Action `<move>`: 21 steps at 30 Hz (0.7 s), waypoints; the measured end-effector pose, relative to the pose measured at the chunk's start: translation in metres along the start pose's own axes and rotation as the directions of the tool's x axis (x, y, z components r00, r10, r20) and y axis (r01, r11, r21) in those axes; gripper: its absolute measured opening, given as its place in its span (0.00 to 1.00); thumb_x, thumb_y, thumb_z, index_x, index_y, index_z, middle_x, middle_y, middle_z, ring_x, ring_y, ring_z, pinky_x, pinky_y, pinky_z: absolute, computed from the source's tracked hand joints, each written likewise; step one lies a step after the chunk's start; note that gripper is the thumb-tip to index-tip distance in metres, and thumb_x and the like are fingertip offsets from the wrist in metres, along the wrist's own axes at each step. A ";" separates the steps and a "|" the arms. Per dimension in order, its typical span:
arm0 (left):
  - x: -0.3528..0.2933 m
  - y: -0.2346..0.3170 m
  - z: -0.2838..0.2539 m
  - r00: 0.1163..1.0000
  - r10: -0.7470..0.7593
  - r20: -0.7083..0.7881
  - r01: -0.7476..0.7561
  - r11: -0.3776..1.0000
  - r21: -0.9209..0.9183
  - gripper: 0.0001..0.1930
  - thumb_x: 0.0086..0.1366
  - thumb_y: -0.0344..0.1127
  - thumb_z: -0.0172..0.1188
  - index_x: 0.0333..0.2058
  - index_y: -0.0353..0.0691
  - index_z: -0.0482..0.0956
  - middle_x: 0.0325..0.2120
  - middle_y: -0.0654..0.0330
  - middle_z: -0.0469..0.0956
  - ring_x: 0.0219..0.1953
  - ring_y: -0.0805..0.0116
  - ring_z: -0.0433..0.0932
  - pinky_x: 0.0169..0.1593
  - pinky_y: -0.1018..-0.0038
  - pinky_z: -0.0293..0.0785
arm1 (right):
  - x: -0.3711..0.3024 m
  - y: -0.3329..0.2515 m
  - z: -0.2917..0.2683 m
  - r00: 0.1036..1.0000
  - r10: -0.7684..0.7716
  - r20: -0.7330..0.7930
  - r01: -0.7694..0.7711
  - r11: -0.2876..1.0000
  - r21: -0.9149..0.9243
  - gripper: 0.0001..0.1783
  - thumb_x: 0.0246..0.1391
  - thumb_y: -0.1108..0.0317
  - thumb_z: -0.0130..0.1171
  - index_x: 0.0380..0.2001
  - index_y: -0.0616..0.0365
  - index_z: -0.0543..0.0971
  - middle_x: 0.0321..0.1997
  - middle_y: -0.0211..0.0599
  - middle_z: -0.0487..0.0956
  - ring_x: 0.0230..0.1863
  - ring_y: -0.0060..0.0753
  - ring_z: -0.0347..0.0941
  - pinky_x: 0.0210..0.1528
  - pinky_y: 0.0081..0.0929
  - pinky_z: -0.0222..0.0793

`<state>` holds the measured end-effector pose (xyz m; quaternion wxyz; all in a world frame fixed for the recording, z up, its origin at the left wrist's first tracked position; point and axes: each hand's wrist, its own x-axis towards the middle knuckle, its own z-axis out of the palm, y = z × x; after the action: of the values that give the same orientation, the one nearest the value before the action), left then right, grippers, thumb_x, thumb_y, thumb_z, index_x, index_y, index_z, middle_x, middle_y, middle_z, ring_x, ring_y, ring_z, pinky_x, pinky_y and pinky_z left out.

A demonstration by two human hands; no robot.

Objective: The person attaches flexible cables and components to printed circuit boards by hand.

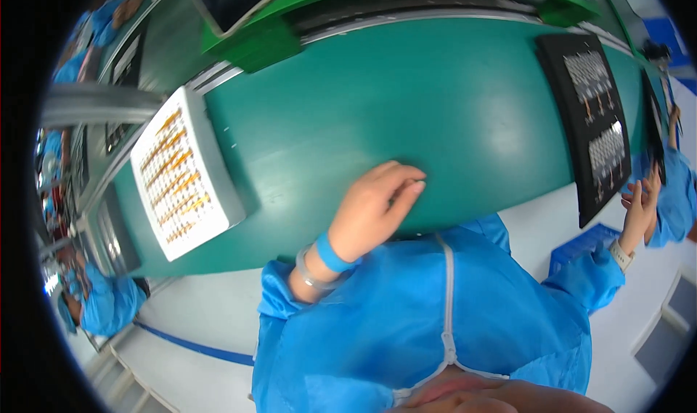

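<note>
Left grip [373, 204] mid-surface [450, 115], fingers curled, thumb close to index, can't tell if it's pinching anything small; right grip [640, 208] at its 3 o'clock, fingers apart, just beside the black tray [573, 115]. That tray sits at 2 o'clock of the left grip, with two blocks of metal parts; white tray [216, 173] at 9, rows of orange-and-silver parts; phone [234, 0] at 11.

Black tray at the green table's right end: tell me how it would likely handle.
The black tray is probably stiff: it shows no visible sag. Its near end appears to overhang the table, so it may tip if pushed farther out. Its silver parts could shift when tilted, as no cover shows.
</note>
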<state>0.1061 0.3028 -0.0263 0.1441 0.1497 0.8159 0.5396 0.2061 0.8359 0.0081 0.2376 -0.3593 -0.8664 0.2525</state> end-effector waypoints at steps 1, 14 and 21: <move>-0.003 -0.001 -0.003 0.999 0.051 -0.004 -0.051 0.998 -0.026 0.07 0.63 0.28 0.58 0.39 0.35 0.78 0.30 0.56 0.76 0.30 0.65 0.74 0.36 0.73 0.71 | -0.011 -0.036 0.021 0.989 -0.115 0.098 0.109 0.992 0.065 0.19 0.63 0.62 0.53 0.53 0.62 0.72 0.36 0.37 0.80 0.30 0.20 0.75 0.31 0.14 0.69; -0.156 -0.037 -0.212 0.216 0.000 -0.976 -0.011 1.000 -0.003 0.15 0.67 0.29 0.55 0.51 0.30 0.72 0.41 0.57 0.76 0.41 0.71 0.74 0.44 0.76 0.72 | -0.076 -0.227 0.224 0.584 -0.568 0.580 0.448 0.821 0.354 0.13 0.62 0.66 0.54 0.45 0.62 0.76 0.25 0.31 0.75 0.27 0.17 0.68 0.31 0.17 0.66; -0.287 -0.209 -0.339 -0.247 -0.231 -0.941 0.548 0.768 -0.332 0.33 0.58 0.40 0.66 0.54 0.24 0.63 0.47 0.46 0.69 0.44 0.62 0.75 0.46 0.71 0.76 | -0.130 -0.310 0.270 0.321 -0.761 0.564 0.698 0.592 0.402 0.05 0.59 0.69 0.55 0.37 0.58 0.75 0.17 0.33 0.64 0.19 0.22 0.60 0.22 0.23 0.57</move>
<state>0.2150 -0.1732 -0.0705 -0.3432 -0.5459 0.7041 0.2975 -0.0283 0.4762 -0.0384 0.0001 0.2015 -0.9422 0.2678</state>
